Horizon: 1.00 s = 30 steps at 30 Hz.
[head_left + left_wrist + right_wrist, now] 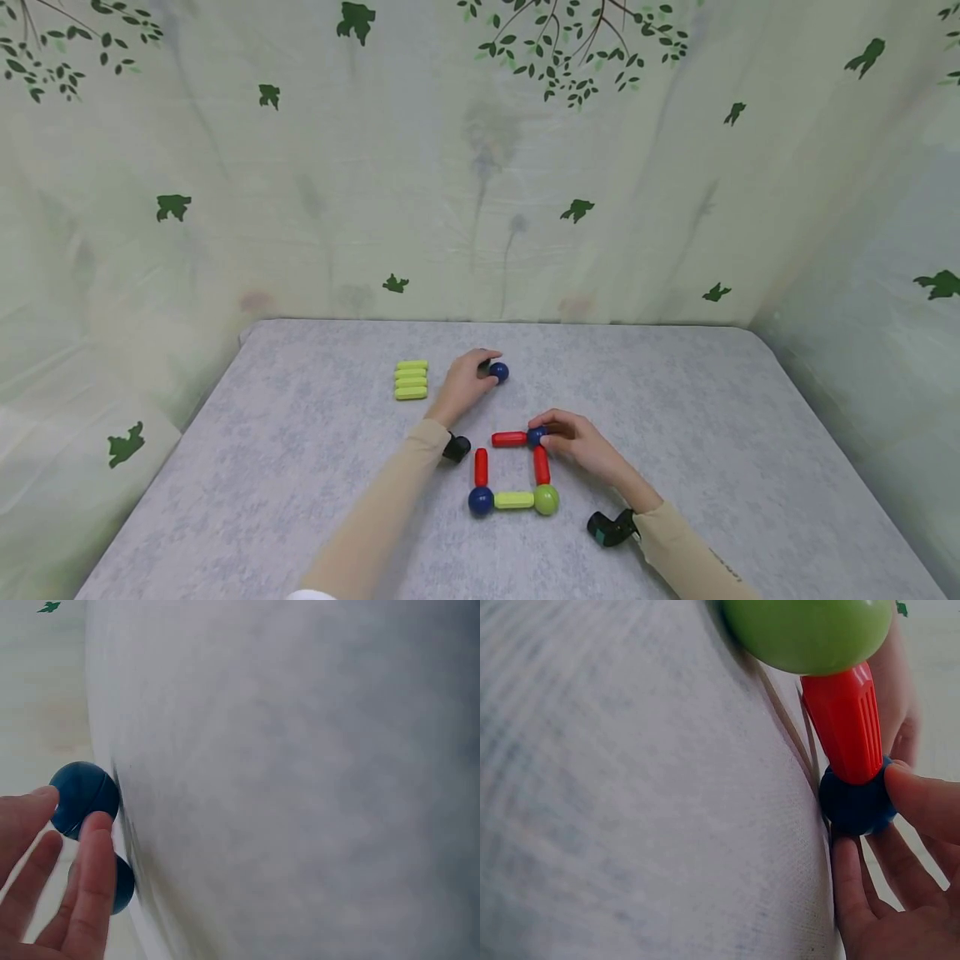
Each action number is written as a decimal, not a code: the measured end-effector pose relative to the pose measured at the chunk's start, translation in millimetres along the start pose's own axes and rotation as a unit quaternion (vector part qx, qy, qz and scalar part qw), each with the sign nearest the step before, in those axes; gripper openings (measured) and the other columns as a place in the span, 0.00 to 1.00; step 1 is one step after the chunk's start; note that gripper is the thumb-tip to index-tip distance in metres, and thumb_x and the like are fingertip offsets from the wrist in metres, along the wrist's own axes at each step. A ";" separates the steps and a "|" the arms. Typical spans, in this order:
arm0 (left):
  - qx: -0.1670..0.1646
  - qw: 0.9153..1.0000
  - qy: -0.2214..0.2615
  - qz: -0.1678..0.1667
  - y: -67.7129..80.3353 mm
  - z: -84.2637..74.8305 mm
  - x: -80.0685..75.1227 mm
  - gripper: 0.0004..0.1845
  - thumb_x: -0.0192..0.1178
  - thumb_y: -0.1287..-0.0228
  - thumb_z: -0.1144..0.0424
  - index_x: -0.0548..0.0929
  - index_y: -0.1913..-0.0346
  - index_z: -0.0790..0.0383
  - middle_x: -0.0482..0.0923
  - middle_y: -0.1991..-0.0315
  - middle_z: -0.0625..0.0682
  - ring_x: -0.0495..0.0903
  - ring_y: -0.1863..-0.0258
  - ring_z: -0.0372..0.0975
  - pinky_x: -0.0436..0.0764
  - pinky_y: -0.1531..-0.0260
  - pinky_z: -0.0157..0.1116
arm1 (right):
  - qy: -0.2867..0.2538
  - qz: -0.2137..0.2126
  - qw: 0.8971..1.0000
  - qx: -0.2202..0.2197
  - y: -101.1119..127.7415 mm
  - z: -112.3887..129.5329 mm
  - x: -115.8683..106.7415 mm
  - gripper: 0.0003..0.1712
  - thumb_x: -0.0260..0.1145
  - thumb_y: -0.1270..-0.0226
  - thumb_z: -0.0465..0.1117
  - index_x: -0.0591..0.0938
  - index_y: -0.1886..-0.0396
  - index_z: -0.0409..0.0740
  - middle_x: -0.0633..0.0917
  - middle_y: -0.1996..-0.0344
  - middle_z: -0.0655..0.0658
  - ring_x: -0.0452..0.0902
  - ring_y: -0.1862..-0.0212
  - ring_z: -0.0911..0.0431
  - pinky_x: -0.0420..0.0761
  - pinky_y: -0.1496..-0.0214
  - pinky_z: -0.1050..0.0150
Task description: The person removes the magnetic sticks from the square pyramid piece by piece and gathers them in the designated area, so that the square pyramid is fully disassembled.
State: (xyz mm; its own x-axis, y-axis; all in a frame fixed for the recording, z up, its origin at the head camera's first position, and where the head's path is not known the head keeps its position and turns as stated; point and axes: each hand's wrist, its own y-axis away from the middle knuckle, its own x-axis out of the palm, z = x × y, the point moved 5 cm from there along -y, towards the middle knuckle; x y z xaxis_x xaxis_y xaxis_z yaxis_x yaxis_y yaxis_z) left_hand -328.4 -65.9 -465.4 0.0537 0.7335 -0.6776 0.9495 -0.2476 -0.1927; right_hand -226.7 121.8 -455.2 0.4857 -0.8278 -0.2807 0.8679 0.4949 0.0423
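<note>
Toward the back of the table my left hand [463,385] has its thumb and fingertips around a blue ball [498,372]. Partly behind those fingers is a second blue ball [124,885]. My right hand [585,450] pinches another blue ball [536,437] at the corner of a frame of rods and balls. From that ball one red rod [509,439] points left and another red rod [846,724] runs to a green ball [546,500]. A yellow-green rod [513,500] links the green ball to a blue ball [481,501] with an upright-pointing red rod [482,467].
Several yellow-green rods [411,380] lie stacked side by side left of my left hand. The grey table [300,467] ends at a leaf-printed curtain [420,183] along the back and sides. Black wrist cameras [611,528] sit on both wrists.
</note>
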 end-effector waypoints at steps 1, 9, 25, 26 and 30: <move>0.004 1.000 0.007 -0.003 2.6 0.5 -2.9 0.20 0.63 0.39 0.70 0.79 0.43 0.60 0.76 0.46 0.54 0.77 0.62 0.40 0.78 0.61 0.36 | 0.001 0.000 1.000 0.000 -0.2 0.0 0.2 0.15 0.55 0.31 0.27 0.76 0.46 0.27 0.78 0.49 0.33 0.73 0.48 0.41 0.73 0.44 0.51; 0.022 0.984 0.063 0.166 40.2 -9.4 -3.9 0.09 0.63 0.39 0.70 0.81 0.55 0.63 0.79 0.58 0.50 0.77 0.61 0.41 0.78 0.59 0.38 | 0.007 0.000 1.000 0.003 -0.2 -0.6 0.4 0.15 0.56 0.31 0.28 0.76 0.46 0.29 0.78 0.49 0.36 0.74 0.49 0.44 0.73 0.44 0.52; 0.077 0.979 -0.103 0.157 70.8 -40.5 12.0 0.06 0.65 0.40 0.66 0.81 0.61 0.54 0.74 0.70 0.44 0.72 0.70 0.35 0.74 0.69 0.30 | -0.005 0.006 1.000 -0.005 0.0 -2.3 0.7 0.15 0.56 0.31 0.27 0.75 0.46 0.27 0.78 0.49 0.33 0.73 0.48 0.41 0.73 0.43 0.50; 0.073 0.981 -0.098 0.148 71.1 -39.8 8.9 0.06 0.65 0.39 0.66 0.82 0.60 0.54 0.74 0.69 0.44 0.72 0.70 0.36 0.75 0.68 0.31 | -0.005 0.006 1.000 -0.005 0.1 -1.9 0.7 0.16 0.56 0.31 0.27 0.75 0.46 0.27 0.78 0.49 0.33 0.73 0.47 0.41 0.73 0.43 0.50; 0.068 0.991 -0.036 0.113 71.2 -32.2 -7.7 0.08 0.64 0.40 0.69 0.83 0.59 0.55 0.78 0.65 0.44 0.75 0.65 0.36 0.77 0.62 0.34 | 0.002 0.002 1.000 -0.007 0.6 0.3 -0.2 0.15 0.56 0.31 0.27 0.76 0.46 0.27 0.78 0.49 0.32 0.73 0.48 0.41 0.74 0.45 0.52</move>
State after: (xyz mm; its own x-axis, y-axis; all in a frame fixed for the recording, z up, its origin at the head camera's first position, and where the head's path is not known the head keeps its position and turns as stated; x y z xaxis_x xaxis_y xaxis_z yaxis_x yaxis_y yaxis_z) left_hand -251.2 -68.8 -451.0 0.2322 0.6037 -0.7627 0.8653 -0.4863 -0.1215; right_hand -226.2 122.2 -454.9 0.4885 -0.8248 -0.2847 0.8646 0.5016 0.0303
